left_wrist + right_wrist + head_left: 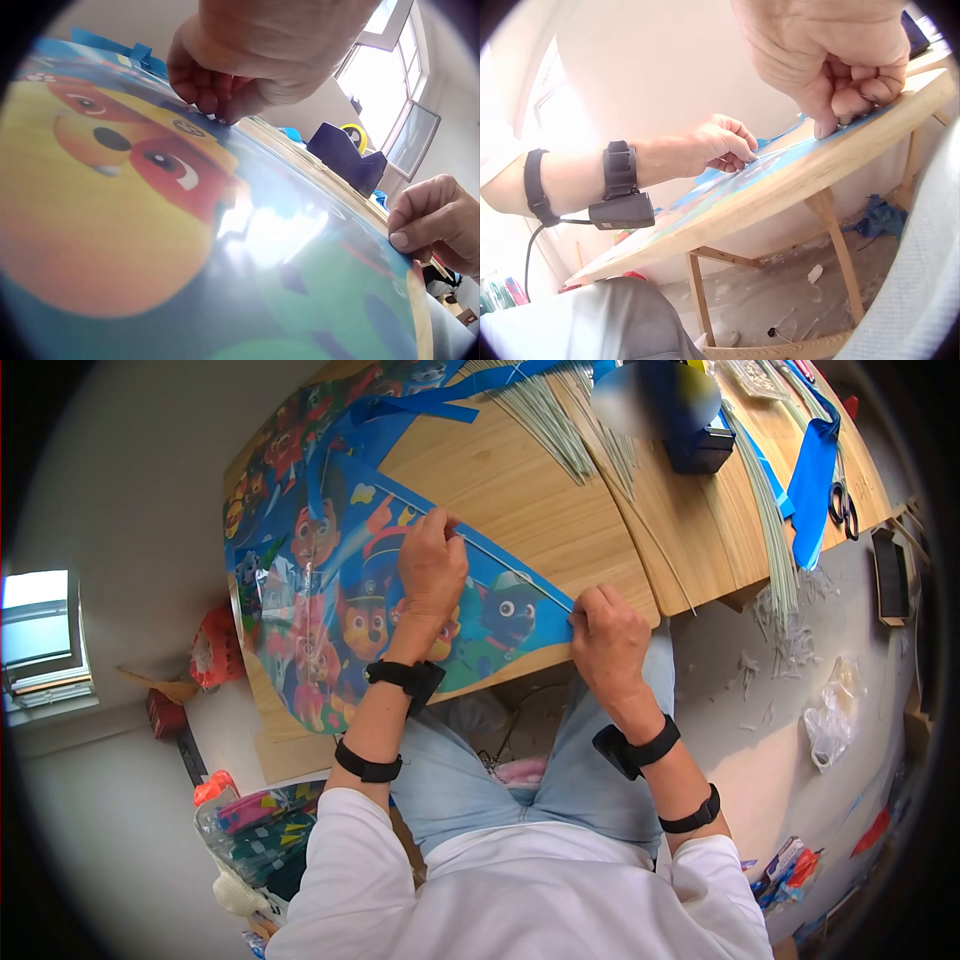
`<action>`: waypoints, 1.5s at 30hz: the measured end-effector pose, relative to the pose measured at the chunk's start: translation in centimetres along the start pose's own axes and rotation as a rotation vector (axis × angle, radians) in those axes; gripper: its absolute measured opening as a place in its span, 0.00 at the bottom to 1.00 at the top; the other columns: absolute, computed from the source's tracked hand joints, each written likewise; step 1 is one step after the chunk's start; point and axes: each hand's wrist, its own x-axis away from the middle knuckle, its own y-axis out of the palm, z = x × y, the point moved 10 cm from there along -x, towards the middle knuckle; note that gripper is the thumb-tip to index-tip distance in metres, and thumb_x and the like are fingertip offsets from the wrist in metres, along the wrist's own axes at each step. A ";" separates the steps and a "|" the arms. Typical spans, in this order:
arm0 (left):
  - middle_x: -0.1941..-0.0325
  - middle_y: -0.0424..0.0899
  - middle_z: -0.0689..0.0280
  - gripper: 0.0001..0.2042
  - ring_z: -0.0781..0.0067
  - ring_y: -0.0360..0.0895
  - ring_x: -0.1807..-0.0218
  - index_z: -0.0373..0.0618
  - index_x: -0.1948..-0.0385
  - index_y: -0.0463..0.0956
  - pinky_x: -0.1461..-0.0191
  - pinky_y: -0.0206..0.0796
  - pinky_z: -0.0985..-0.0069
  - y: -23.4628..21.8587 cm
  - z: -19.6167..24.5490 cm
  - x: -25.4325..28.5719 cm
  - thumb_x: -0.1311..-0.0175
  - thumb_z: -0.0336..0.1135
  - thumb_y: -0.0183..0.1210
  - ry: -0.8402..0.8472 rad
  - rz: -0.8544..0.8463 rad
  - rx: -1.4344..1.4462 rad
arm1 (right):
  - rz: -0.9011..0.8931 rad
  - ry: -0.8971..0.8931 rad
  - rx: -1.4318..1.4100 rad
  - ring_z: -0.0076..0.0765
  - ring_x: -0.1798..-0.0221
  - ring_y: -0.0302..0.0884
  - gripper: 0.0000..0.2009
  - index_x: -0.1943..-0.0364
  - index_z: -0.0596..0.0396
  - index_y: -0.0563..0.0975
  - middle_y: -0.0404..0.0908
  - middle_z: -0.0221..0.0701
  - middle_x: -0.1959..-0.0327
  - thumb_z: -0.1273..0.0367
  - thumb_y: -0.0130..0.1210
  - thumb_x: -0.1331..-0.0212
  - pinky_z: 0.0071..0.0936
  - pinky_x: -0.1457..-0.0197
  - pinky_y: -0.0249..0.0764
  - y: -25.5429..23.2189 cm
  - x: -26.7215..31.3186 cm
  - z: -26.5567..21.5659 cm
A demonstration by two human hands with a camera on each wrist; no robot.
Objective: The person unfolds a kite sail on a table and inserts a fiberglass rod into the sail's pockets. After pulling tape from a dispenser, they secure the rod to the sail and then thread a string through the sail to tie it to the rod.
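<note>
A blue plastic sheet printed with cartoon dogs [365, 625] lies over the near left part of the wooden table [540, 490]. Along its slanted upper edge runs a thin pale rod [505, 563]. My left hand [432, 565] pinches the edge with the rod partway along, thumb against fingertips. At the sheet's right corner my right hand [612, 645] pinches the rod's end and the sheet's edge. The right wrist view shows the right thumb and curled fingers [855, 97] low over the tabletop's edge, with the left hand [724, 142] farther along.
Bundles of thin rods [545, 425] lie at the back. A dark blue tape dispenser [700, 450] stands there, partly blurred. Blue strips [815, 485] and black scissors [843, 510] are at the right. Blue ribbon [400, 405] crosses the sheet's far end. Plastic scraps [790, 640] litter the floor.
</note>
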 end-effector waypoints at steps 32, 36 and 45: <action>0.67 0.84 0.54 0.07 0.55 0.83 0.64 0.38 0.64 0.79 0.59 0.73 0.65 0.1 -0.5 -0.2 0.44 0.24 0.58 -0.049 -0.062 0.106 | 0.015 0.054 -0.145 0.51 0.69 0.78 0.02 0.74 0.55 0.77 0.78 0.38 0.73 0.76 0.60 0.50 0.44 0.67 0.72 -2.1 0.1 2.4; 0.68 0.83 0.54 0.06 0.55 0.83 0.64 0.38 0.65 0.78 0.59 0.73 0.64 0.0 -0.5 -0.2 0.44 0.24 0.57 -0.041 -0.057 0.102 | 0.001 0.066 -0.098 0.51 0.70 0.78 0.03 0.74 0.54 0.77 0.79 0.37 0.73 0.76 0.60 0.51 0.44 0.68 0.72 -1.9 0.1 2.2; 0.68 0.85 0.59 0.07 0.67 0.83 0.65 0.38 0.63 0.79 0.59 0.73 0.72 0.3 -1.1 -0.1 0.43 0.24 0.60 -0.030 -0.065 0.092 | -0.017 0.066 -0.055 0.52 0.70 0.78 0.03 0.74 0.54 0.77 0.78 0.36 0.73 0.75 0.60 0.51 0.44 0.68 0.72 -1.8 0.2 2.0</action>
